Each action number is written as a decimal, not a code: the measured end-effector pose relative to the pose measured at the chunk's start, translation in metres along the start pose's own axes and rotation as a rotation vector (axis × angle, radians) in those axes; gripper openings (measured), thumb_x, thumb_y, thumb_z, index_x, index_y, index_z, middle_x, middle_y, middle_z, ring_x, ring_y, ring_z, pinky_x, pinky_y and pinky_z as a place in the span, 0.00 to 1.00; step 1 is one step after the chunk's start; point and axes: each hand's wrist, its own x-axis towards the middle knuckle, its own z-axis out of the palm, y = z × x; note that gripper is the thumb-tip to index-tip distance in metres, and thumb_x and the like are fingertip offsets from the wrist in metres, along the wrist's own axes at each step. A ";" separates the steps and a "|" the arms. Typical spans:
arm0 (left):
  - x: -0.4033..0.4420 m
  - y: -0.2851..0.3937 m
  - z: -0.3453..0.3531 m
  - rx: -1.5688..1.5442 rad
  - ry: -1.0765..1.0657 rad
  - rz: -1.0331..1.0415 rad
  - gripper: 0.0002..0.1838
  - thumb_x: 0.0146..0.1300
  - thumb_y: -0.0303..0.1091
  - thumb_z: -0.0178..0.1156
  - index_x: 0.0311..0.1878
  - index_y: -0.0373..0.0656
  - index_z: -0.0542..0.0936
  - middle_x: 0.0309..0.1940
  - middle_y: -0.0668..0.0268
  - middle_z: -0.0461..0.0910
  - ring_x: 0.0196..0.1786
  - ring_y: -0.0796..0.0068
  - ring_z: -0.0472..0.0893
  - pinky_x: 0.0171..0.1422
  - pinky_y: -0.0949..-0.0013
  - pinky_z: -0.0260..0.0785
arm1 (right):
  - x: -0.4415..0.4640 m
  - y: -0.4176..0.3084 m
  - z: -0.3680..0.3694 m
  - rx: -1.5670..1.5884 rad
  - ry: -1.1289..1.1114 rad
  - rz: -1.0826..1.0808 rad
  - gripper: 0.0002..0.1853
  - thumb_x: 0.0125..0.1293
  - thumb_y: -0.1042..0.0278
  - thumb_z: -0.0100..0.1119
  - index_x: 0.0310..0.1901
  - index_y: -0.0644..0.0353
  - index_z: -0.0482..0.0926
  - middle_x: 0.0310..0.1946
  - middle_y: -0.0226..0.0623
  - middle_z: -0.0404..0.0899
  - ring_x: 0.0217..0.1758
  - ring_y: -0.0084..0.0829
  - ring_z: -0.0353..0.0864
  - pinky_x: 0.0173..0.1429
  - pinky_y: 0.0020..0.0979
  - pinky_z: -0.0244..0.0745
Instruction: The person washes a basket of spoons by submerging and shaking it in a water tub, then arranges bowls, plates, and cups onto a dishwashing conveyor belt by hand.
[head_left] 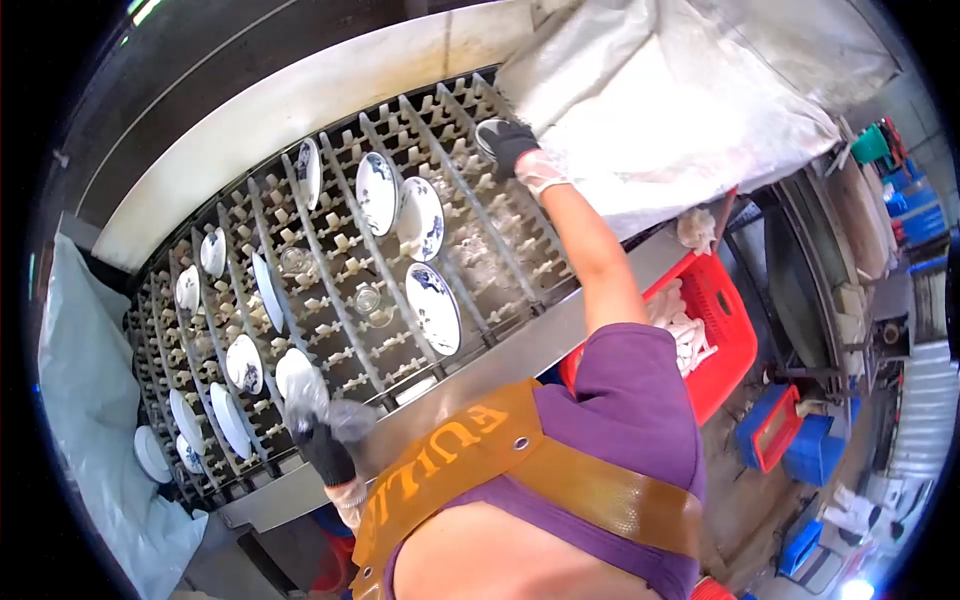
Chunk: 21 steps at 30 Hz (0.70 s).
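My right hand (508,146), in a dark glove with a clear plastic cuff, is closed on the edge of a small bowl (489,134) at the far right end of the pegged rack (405,97). Near the rack's front edge, my left hand (318,425), also gloved and partly under clear plastic, is at a white plate (296,374); its fingers are blurred. Blue-patterned plates (433,308) and bowls stand tilted between the rack's pegs, several of them toward the left. Two clear glass pieces (368,300) lie among the bars.
White sheeting (670,110) hangs beyond the rack's right end, and pale plastic (100,400) hangs at its left end. A red basket (725,320) with white items stands to my right. Blue and red crates (770,435) are on the floor.
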 end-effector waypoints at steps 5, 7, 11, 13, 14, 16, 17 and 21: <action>-0.038 0.026 0.005 -0.018 0.211 0.124 0.18 0.58 0.22 0.51 0.53 0.34 0.72 0.43 0.60 0.77 0.44 0.70 0.76 0.46 0.69 0.68 | 0.001 0.004 0.014 0.179 0.142 0.151 0.25 0.53 0.55 0.57 0.56 0.44 0.73 0.52 0.37 0.76 0.55 0.36 0.75 0.62 0.37 0.65; -0.040 0.024 0.005 -0.005 0.210 0.122 0.17 0.58 0.23 0.51 0.52 0.34 0.72 0.43 0.60 0.77 0.44 0.70 0.76 0.46 0.69 0.68 | 0.000 0.006 0.008 0.344 0.157 0.106 0.35 0.43 0.49 0.67 0.56 0.49 0.73 0.52 0.38 0.75 0.56 0.39 0.73 0.61 0.36 0.66; -0.036 0.022 0.013 0.006 0.177 0.133 0.17 0.58 0.25 0.51 0.52 0.35 0.73 0.42 0.61 0.77 0.44 0.70 0.75 0.47 0.68 0.68 | -0.010 -0.028 -0.011 1.013 0.254 0.057 0.27 0.49 0.59 0.69 0.49 0.65 0.76 0.42 0.45 0.80 0.43 0.33 0.79 0.49 0.31 0.73; -0.033 0.019 0.021 0.015 0.136 0.130 0.16 0.58 0.25 0.51 0.51 0.35 0.73 0.42 0.61 0.77 0.44 0.70 0.75 0.47 0.68 0.68 | 0.013 -0.034 0.042 1.428 0.194 0.009 0.19 0.56 0.62 0.65 0.45 0.64 0.78 0.39 0.39 0.81 0.41 0.26 0.78 0.46 0.29 0.73; -0.032 0.021 0.025 0.018 0.111 0.131 0.16 0.58 0.26 0.51 0.51 0.36 0.73 0.42 0.61 0.77 0.44 0.70 0.75 0.47 0.68 0.68 | -0.018 -0.054 0.008 1.268 0.215 -0.026 0.18 0.57 0.60 0.63 0.45 0.63 0.79 0.36 0.37 0.82 0.39 0.25 0.79 0.45 0.29 0.73; -0.025 0.019 0.036 0.028 0.052 0.135 0.16 0.59 0.27 0.51 0.51 0.36 0.73 0.42 0.61 0.77 0.44 0.70 0.75 0.47 0.68 0.68 | -0.018 -0.059 0.011 0.751 -0.182 0.161 0.22 0.51 0.49 0.64 0.36 0.63 0.81 0.34 0.46 0.81 0.34 0.34 0.81 0.42 0.34 0.74; -0.022 0.018 0.042 0.030 0.013 0.136 0.16 0.59 0.27 0.51 0.51 0.36 0.73 0.42 0.61 0.77 0.44 0.70 0.75 0.47 0.68 0.68 | -0.027 -0.057 0.028 0.836 -0.018 0.214 0.24 0.46 0.47 0.66 0.36 0.62 0.80 0.34 0.48 0.81 0.35 0.37 0.81 0.42 0.35 0.74; -0.010 0.010 0.064 0.026 -0.103 0.125 0.15 0.59 0.29 0.51 0.50 0.37 0.74 0.41 0.62 0.77 0.44 0.70 0.75 0.47 0.67 0.68 | -0.128 -0.043 0.010 1.036 0.339 0.304 0.28 0.41 0.52 0.71 0.44 0.58 0.78 0.40 0.44 0.80 0.42 0.42 0.79 0.49 0.38 0.73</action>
